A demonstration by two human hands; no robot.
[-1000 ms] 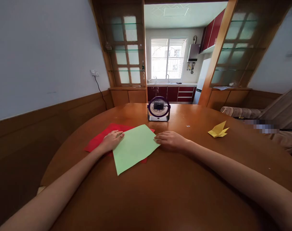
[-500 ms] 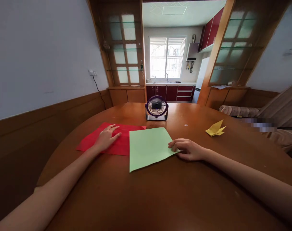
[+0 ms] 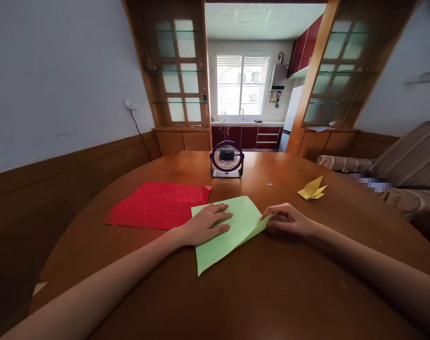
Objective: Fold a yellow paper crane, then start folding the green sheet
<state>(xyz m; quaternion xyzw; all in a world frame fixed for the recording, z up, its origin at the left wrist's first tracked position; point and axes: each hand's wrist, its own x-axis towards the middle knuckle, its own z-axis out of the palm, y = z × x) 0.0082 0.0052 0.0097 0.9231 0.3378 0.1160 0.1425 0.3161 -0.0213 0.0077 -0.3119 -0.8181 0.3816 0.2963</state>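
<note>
A sheet of light green paper (image 3: 232,231) lies in front of me on the wooden table, its right corner lifted a little. My left hand (image 3: 207,223) rests flat on the sheet's left part, fingers spread. With its fingers pinched, my right hand (image 3: 287,219) grips the raised right corner. Beyond my left forearm lies a sheet of red paper (image 3: 154,205), flat apart from a turned-up corner at its far right. The green sheet's left edge is close to the red one.
A small purple fan (image 3: 227,158) stands towards the back of the table (image 3: 257,293). A folded yellow paper figure (image 3: 312,189) sits at the right. Past the table's right edge is a striped sofa (image 3: 399,160).
My left hand has moved right, off the red paper and onto the green sheet. The green sheet has shifted slightly towards me, and its right corner is raised more in my right hand.
</note>
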